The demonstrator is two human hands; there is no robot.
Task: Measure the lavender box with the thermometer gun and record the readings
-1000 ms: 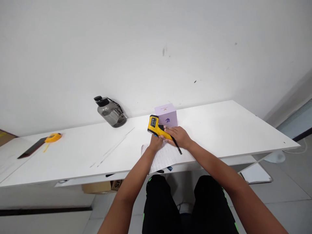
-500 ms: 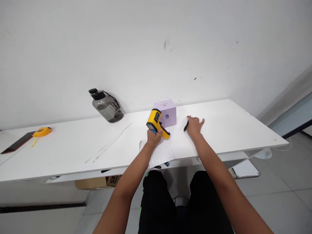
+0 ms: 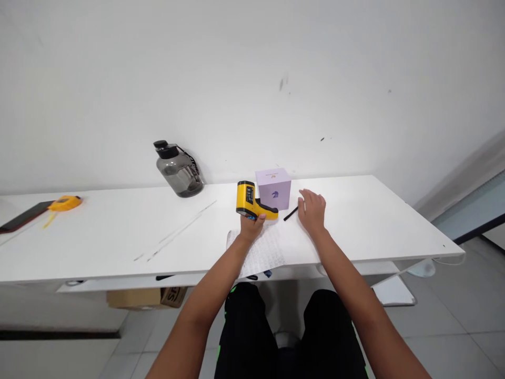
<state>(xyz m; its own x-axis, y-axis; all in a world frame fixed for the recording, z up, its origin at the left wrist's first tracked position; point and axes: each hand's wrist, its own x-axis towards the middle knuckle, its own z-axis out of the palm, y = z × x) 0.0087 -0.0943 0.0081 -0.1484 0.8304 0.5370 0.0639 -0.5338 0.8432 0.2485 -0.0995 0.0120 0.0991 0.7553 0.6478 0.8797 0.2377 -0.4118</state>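
Observation:
My left hand (image 3: 251, 227) is closed around a yellow and black infrared thermometer gun (image 3: 252, 202), its handle pointing right. A lilac cube-shaped box (image 3: 274, 189) with a small dark emblem stands just behind and right of it. My right hand (image 3: 312, 211) has its fingers curled at the upper end of a thin black pen (image 3: 291, 213), which slants down to the left; the fingertips' hold is partly hidden. Below the thermometer, a sheet of paper covered in writing (image 3: 263, 253) lies partly under my left wrist and over the table's front edge.
A grey see-through water bottle (image 3: 179, 173) with a black lid stands near the wall. A yellow tape measure (image 3: 66, 202) and a dark flat strip (image 3: 26, 217) lie at the far left of the white table (image 3: 177, 252). Underneath is a cardboard box (image 3: 134, 298).
My right hand's spread fingers have curled in, and the pen has swung to a flatter slant, farther left. The thermometer in my left hand has turned, its handle more level. The view has shifted slightly.

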